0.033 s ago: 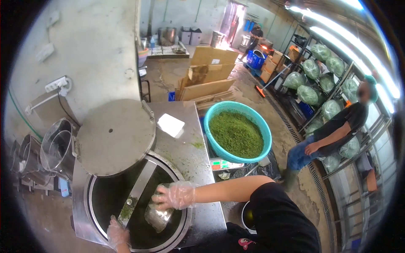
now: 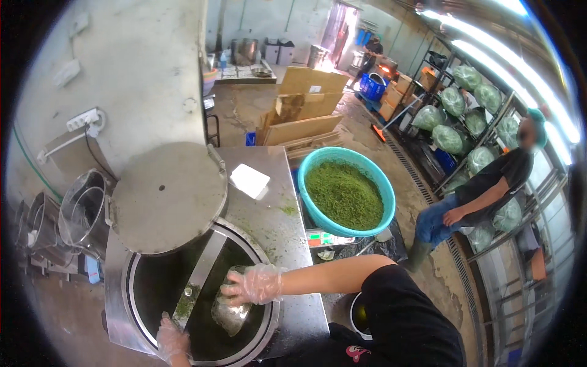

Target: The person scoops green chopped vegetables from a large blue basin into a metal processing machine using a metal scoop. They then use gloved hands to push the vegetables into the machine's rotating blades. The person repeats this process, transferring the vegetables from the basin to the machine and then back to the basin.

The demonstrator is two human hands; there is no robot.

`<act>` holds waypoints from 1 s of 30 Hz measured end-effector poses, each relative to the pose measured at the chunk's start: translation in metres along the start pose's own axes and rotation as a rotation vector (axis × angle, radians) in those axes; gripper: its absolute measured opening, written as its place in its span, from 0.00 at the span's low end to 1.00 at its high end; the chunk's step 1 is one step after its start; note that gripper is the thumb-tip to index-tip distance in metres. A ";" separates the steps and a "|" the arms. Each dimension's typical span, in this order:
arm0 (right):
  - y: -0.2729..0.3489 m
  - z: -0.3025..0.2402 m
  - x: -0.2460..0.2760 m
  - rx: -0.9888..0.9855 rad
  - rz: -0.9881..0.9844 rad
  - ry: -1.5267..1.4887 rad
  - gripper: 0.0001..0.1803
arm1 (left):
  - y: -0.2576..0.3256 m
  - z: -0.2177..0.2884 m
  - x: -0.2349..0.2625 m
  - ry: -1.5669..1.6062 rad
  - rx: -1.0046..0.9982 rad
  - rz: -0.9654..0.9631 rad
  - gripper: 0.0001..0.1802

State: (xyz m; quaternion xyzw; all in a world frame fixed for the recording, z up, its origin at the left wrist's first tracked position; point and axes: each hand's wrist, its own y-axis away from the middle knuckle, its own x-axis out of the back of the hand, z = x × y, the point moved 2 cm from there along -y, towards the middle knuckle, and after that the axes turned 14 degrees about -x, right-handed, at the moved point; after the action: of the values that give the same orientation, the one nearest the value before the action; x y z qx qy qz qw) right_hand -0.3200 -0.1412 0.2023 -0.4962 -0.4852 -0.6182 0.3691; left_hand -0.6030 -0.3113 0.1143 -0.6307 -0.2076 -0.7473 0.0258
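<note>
A round metal drum is set into the steel worktop, its inside dark with green stuff. Across its mouth runs a flat metal bar, flecked with green at the lower end. My left hand, in a clear glove, closes on that lower end beside the rim. Also gloved, my right hand reaches over the opening with curled fingers round a clear plastic container smeared with green; its exact shape is hard to make out. The round metal lid lies at the drum's far side, partly over the opening.
A turquoise tub of chopped greens stands on a scale right of the worktop. A white tray lies on the steel. Cardboard sheets lean behind. A person stands at right by racks of bagged greens.
</note>
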 end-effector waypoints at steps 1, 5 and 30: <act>-0.014 -0.003 -0.013 0.034 -0.019 0.027 0.33 | 0.006 0.006 0.012 0.098 0.041 -0.032 0.49; -0.055 0.000 -0.105 0.097 -0.135 0.025 0.28 | 0.012 0.004 -0.022 0.182 -0.109 0.231 0.38; -0.177 0.048 -0.215 -0.292 -0.386 -0.062 0.26 | 0.015 0.001 -0.043 0.453 0.172 0.124 0.57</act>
State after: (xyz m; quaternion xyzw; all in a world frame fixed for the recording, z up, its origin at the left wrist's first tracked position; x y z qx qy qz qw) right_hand -0.4231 -0.0551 -0.0465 -0.4610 -0.4877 -0.7253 0.1536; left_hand -0.5892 -0.3343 0.0776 -0.4539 -0.2202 -0.8463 0.1709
